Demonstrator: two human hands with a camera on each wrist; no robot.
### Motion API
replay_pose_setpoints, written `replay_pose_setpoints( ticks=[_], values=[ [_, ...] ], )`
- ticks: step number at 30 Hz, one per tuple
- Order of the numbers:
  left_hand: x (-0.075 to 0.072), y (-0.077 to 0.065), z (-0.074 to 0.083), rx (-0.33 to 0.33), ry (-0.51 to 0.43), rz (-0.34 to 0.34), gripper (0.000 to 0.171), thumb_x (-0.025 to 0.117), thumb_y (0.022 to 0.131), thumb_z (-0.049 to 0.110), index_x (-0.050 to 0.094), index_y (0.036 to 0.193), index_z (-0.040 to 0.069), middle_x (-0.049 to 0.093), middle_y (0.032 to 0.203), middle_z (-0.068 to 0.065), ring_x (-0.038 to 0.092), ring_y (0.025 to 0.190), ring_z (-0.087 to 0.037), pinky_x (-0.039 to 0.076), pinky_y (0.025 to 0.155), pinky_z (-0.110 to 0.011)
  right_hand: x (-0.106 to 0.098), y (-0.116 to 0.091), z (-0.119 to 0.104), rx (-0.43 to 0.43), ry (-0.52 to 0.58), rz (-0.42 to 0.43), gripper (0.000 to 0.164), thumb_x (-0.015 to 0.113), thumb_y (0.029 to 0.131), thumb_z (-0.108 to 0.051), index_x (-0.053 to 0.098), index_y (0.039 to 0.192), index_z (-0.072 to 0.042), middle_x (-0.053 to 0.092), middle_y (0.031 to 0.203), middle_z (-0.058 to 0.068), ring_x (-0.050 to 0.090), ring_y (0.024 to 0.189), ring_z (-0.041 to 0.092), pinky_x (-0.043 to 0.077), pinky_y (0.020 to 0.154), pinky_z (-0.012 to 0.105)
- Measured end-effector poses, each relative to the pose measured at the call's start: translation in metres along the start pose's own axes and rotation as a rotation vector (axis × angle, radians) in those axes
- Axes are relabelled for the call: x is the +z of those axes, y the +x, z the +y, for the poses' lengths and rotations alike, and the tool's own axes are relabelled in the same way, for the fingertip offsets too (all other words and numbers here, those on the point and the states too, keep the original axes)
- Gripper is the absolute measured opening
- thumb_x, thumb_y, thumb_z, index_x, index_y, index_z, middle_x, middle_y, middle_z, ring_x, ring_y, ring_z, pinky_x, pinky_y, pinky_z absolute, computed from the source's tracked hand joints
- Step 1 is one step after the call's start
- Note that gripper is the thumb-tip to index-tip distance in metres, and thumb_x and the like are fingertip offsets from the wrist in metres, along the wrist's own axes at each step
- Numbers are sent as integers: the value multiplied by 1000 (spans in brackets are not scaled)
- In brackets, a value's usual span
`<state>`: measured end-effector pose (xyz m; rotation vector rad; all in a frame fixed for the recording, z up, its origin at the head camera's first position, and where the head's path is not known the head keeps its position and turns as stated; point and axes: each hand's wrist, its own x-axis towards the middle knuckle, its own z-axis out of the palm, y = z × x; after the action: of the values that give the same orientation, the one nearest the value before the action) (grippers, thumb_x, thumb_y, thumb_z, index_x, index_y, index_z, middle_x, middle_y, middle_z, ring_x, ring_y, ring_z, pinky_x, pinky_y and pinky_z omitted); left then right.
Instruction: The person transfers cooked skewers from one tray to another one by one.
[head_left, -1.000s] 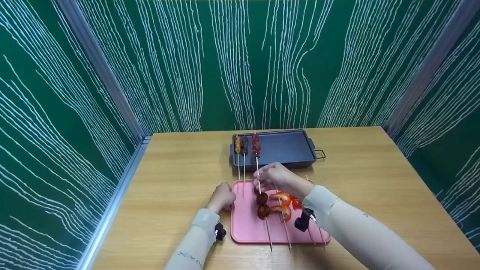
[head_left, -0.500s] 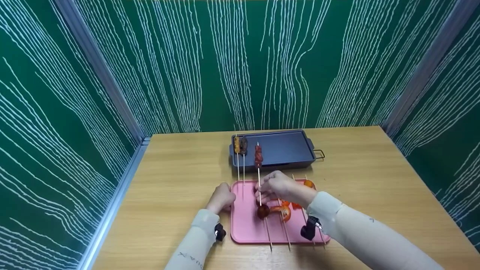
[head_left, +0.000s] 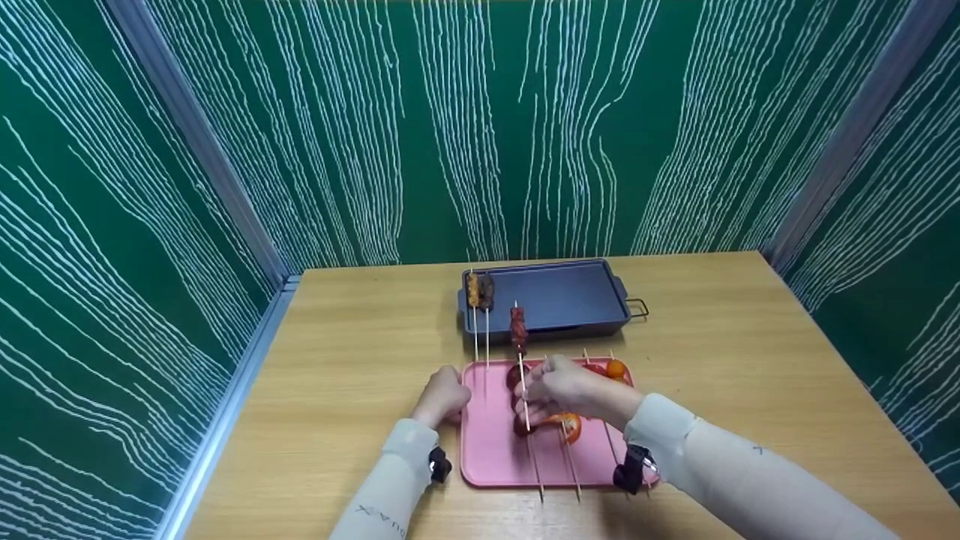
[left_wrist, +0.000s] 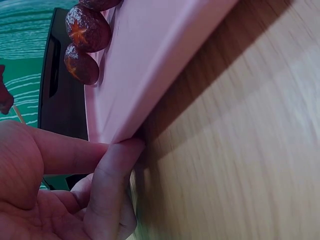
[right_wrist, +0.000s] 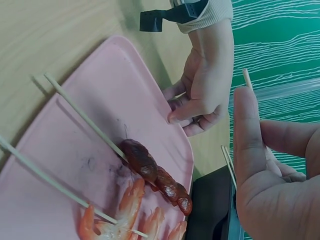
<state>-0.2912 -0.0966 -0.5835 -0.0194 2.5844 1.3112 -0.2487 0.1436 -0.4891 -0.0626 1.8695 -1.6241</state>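
Note:
My right hand [head_left: 559,386] pinches the stick of a red meat skewer [head_left: 518,330] above the pink tray [head_left: 487,457]. The skewer's meat end points away, in front of the pan's near side. With thumb and finger my left hand [head_left: 442,394] pinches the tray's left edge; the left wrist view shows this grip [left_wrist: 117,155] at the rim. On the tray lie a mushroom skewer [right_wrist: 142,162] and, beside it, a shrimp skewer [right_wrist: 127,205]. In the head view, my right hand partly covers both.
Behind the tray stands a dark rectangular pan [head_left: 562,296] with a wire handle at right. A yellowish skewer [head_left: 472,289] and a dark meat skewer [head_left: 487,292] lie at its left, sticks reaching toward the tray. Another skewer with an orange ball [head_left: 616,368] lies on the tray's right.
My right hand has drawn the red meat skewer back from over the pan, toward me and slightly right, over the tray. The left hand has stayed at the tray's edge.

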Motion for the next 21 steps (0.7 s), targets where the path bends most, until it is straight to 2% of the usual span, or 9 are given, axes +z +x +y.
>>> replay_pose_setpoints(
  ticks=[1, 8, 15, 19, 21],
  values=[
    [-1, -3, 4, -18, -1, -2, 30, 44, 80, -9, 41, 63, 16, 49, 62, -3, 55, 44, -13, 46, 36, -20, 0, -1, 1, 4, 3, -5, 12, 57, 101, 7, 66, 106, 12, 76, 83, 13, 73, 66, 16, 69, 65, 28],
    [0, -3, 4, -43, 29, 7, 27, 48, 86, -6, 45, 68, 14, 52, 68, -5, 57, 50, -15, 49, 39, -21, 0, -6, 10, 2, 13, -41, 11, 54, 100, 7, 64, 104, 9, 74, 83, 11, 74, 68, 16, 70, 67, 30],
    [0, -3, 4, -40, 29, 7, 26, 47, 84, -7, 46, 69, 14, 52, 69, -5, 59, 53, -17, 51, 40, -23, 4, -8, 22, 14, -6, -77, 12, 56, 102, 6, 67, 102, 11, 75, 78, 11, 75, 66, 16, 70, 66, 32],
    [1, 2, 0, -36, 21, 9, 24, 48, 81, -7, 47, 69, 14, 53, 69, -5, 61, 53, -18, 54, 40, -26, 9, -9, 27, 25, -21, -70, 15, 55, 99, 7, 68, 105, 13, 77, 80, 15, 74, 64, 16, 70, 64, 31],
    [7, 15, -17, 8, 5, 17, 23, 49, 81, -6, 48, 71, 15, 54, 70, -4, 61, 53, -18, 53, 39, -27, 11, -9, 31, 27, -30, -62, 16, 55, 98, 8, 67, 106, 13, 77, 80, 16, 74, 63, 16, 70, 64, 32]
  ],
)
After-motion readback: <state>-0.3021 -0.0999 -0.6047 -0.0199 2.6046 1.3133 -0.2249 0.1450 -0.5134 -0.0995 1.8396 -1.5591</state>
